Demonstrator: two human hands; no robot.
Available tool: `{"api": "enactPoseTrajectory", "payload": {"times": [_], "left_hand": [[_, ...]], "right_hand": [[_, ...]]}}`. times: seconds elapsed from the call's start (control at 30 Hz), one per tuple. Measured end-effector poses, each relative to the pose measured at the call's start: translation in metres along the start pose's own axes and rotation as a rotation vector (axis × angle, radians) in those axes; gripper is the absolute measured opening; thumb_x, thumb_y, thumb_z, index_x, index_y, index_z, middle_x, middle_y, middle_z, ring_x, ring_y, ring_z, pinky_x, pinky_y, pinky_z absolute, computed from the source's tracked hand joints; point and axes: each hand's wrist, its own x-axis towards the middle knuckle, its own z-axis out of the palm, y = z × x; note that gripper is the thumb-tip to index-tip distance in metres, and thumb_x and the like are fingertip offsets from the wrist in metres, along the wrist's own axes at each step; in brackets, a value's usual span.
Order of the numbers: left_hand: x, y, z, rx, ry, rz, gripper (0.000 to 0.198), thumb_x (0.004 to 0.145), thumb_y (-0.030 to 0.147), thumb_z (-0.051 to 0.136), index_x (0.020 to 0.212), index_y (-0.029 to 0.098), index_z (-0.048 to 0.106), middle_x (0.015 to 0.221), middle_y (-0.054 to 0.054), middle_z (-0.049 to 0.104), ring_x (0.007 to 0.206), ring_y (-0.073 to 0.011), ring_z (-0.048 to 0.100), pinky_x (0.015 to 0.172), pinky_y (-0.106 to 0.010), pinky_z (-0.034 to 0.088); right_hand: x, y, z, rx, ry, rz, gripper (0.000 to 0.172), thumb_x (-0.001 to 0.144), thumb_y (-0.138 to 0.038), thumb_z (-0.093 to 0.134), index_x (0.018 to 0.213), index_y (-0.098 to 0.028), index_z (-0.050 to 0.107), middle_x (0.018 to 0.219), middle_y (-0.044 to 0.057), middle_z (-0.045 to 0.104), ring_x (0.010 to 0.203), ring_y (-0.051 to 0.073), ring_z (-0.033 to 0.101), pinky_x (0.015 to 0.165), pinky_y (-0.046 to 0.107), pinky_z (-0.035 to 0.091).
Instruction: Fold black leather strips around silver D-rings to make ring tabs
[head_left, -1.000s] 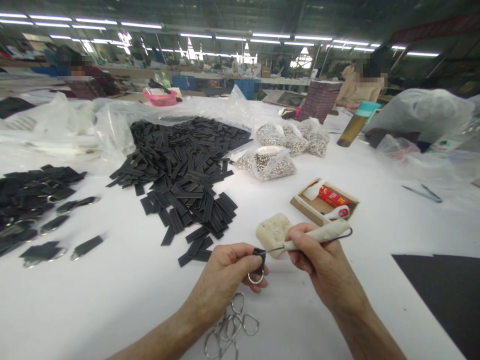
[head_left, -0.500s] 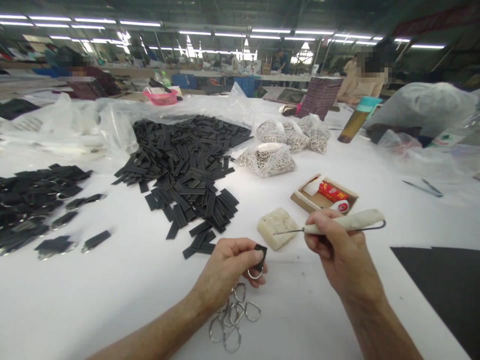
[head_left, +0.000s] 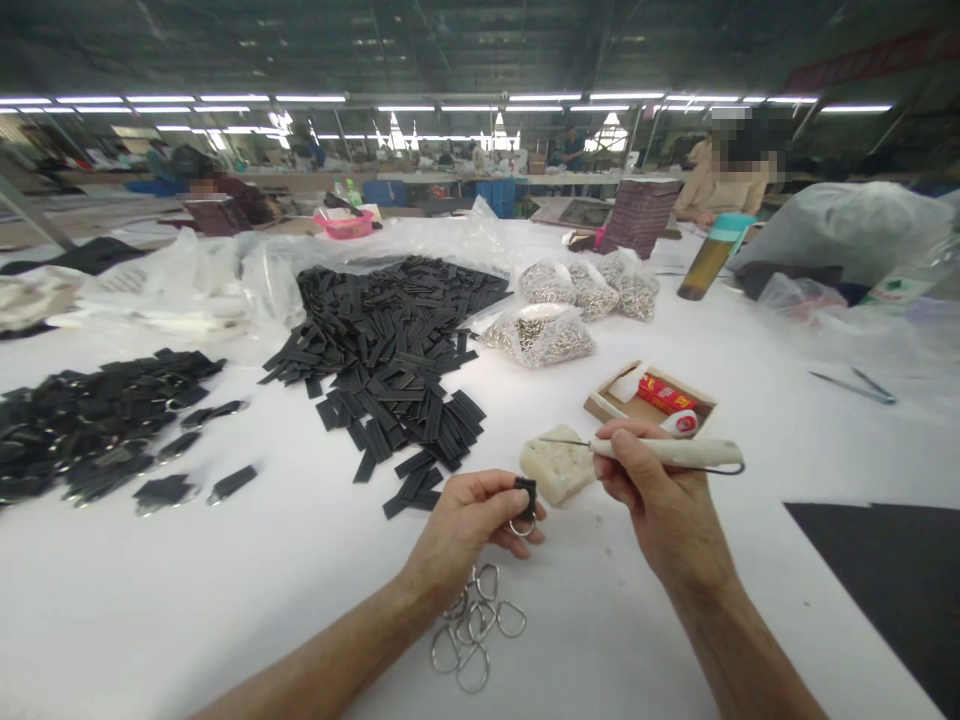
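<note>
My left hand [head_left: 469, 525] pinches a small folded black strap with a metal D-ring [head_left: 524, 505] hanging from it. My right hand [head_left: 660, 500] grips a white-handled wire tool [head_left: 667, 452]; its thin metal tip points left over a lumpy off-white block [head_left: 559, 468] on the table. The two hands are a short way apart. Several loose metal D-rings [head_left: 472, 630] lie on the white table under my left wrist. A big pile of flat black straps [head_left: 390, 350] spreads out beyond the hands.
Finished black loops with rings [head_left: 97, 425] lie at the left. Clear bags of metal rings [head_left: 559, 305] sit past the pile. An open cardboard box [head_left: 649, 395] holds a red pack. A bottle [head_left: 709, 258], tweezers [head_left: 855, 385], a dark sheet [head_left: 885, 575]; people sit at the far tables.
My right hand drew the tool's tip out of the strap and moved it right, over the off-white block. My left hand kept hold of the strap and ring. The view shifted slightly.
</note>
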Motion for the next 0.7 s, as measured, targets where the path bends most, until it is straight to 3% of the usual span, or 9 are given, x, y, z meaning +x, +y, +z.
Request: {"api": "enactPoseTrajectory", "payload": {"times": [0.17, 0.4, 0.7], "left_hand": [[0.003, -0.003, 0.003, -0.006, 0.010, 0.019, 0.016, 0.073, 0.022, 0.063, 0.079, 0.008, 0.068, 0.075, -0.008, 0.067, 0.061, -0.0144, 0.062, 0.053, -0.022, 0.052], [0.001, 0.001, 0.006, 0.029, 0.032, 0.007, 0.016, 0.069, 0.020, 0.066, 0.081, 0.008, 0.068, 0.078, -0.008, 0.068, 0.063, -0.0145, 0.063, 0.056, -0.022, 0.053], [-0.008, 0.004, 0.005, 0.004, 0.093, -0.020, 0.017, 0.063, 0.023, 0.067, 0.070, 0.007, 0.066, 0.069, -0.008, 0.065, 0.057, -0.0147, 0.062, 0.049, -0.021, 0.050]], "right_hand": [[0.004, 0.001, -0.003, -0.043, 0.032, -0.087, 0.020, 0.077, -0.034, 0.064, 0.089, -0.018, 0.061, 0.064, -0.001, 0.058, 0.047, 0.006, 0.035, 0.043, 0.021, 0.027], [0.004, 0.002, -0.003, -0.274, 0.073, -0.129, 0.026, 0.075, -0.039, 0.063, 0.090, -0.017, 0.062, 0.070, 0.002, 0.061, 0.056, 0.012, 0.047, 0.049, 0.024, 0.037], [-0.007, -0.007, 0.002, -0.564, 0.072, -0.191, 0.028, 0.075, -0.045, 0.060, 0.087, -0.021, 0.065, 0.080, 0.003, 0.065, 0.076, 0.021, 0.059, 0.068, 0.033, 0.047]]}}
